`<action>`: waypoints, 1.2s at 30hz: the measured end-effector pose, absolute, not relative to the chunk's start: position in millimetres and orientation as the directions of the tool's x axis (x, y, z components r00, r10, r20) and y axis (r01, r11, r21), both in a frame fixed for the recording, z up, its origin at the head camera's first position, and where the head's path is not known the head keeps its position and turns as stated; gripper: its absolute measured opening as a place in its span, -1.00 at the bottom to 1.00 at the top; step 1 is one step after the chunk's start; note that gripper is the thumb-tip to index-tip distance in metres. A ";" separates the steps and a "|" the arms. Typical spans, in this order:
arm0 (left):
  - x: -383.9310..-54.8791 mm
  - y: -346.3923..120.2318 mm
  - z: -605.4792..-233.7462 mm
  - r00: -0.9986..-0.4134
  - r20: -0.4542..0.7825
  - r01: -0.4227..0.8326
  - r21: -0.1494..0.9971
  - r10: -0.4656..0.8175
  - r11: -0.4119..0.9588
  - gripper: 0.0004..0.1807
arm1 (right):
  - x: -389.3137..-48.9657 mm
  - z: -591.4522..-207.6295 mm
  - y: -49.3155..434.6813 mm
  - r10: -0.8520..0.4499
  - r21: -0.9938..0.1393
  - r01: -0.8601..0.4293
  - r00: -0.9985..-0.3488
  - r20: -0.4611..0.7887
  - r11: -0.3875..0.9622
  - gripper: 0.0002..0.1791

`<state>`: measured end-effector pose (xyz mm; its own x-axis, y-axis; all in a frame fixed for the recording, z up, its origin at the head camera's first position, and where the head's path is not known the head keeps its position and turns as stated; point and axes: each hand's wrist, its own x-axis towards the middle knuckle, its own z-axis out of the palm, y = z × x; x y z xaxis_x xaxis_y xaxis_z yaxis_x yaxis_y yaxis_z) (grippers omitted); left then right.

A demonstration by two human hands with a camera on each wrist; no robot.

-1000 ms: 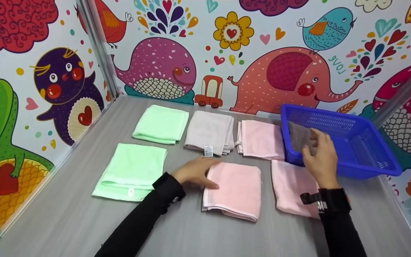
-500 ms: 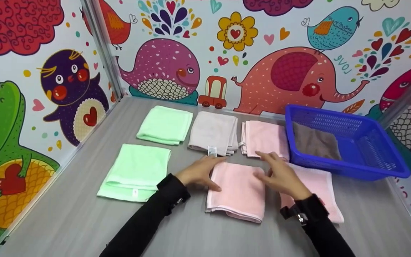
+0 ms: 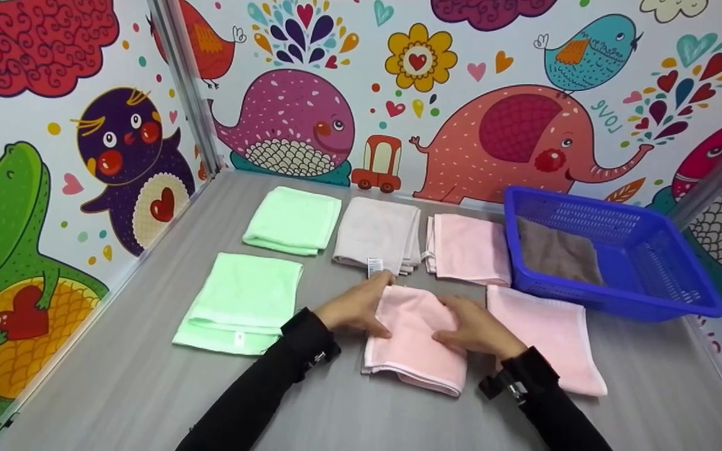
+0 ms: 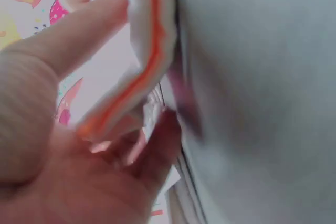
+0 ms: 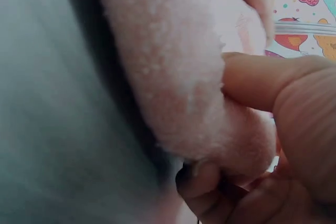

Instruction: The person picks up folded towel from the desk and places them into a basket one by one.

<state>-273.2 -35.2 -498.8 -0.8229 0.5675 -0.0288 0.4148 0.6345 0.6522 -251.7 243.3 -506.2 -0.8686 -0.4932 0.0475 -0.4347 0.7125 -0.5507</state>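
In the middle of the table lies a folded pink towel (image 3: pixel 414 354), its top buckling between my two hands. My left hand (image 3: pixel 356 308) holds the towel's left edge, thumb on top; in the left wrist view its fingers reach under the white-and-orange edge (image 4: pixel 152 30). At the opposite side, my right hand (image 3: pixel 481 327) pinches the towel. The right wrist view shows the thumb over the fluffy pink fold (image 5: pixel 173 77) and curled fingers beneath it. Another pink towel (image 3: pixel 549 338) lies just right of that hand.
A blue plastic basket (image 3: pixel 690 291) stands at the right with a brown-grey towel (image 3: pixel 558 254) inside. Two green towels (image 3: pixel 295 219) lie at the left. Behind my hands are a light grey towel (image 3: pixel 376 232) and a pink towel (image 3: pixel 470 247). Printed panels wall the table.
My right hand has come away from the brown-grey towel in the basket, moved left, and taken hold of the middle pink towel's right side. The left hand stays at its left edge.
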 end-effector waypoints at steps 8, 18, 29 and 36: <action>-272.1 -35.9 -500.9 -0.734 0.058 0.479 0.751 0.677 0.455 0.02 | -249.2 -505.3 241.4 -0.501 -0.548 -0.439 -0.865 0.043 0.712 -0.21; -271.3 -37.7 -496.6 -0.663 0.016 0.489 0.766 0.749 0.417 -0.05 | -247.5 -501.9 239.5 -0.531 -0.592 -0.463 -0.844 0.069 0.659 -0.26; -274.2 -46.7 -472.9 -0.750 0.179 0.426 0.867 0.637 0.258 -0.16 | -246.0 -472.5 236.4 -0.345 -0.785 -0.451 -0.882 0.321 0.424 -0.27; -269.0 -39.0 -457.1 -0.812 0.377 0.484 0.862 0.445 0.153 -0.15 | -242.7 -454.7 243.5 -0.186 -0.898 -0.369 -0.925 0.330 0.240 -0.29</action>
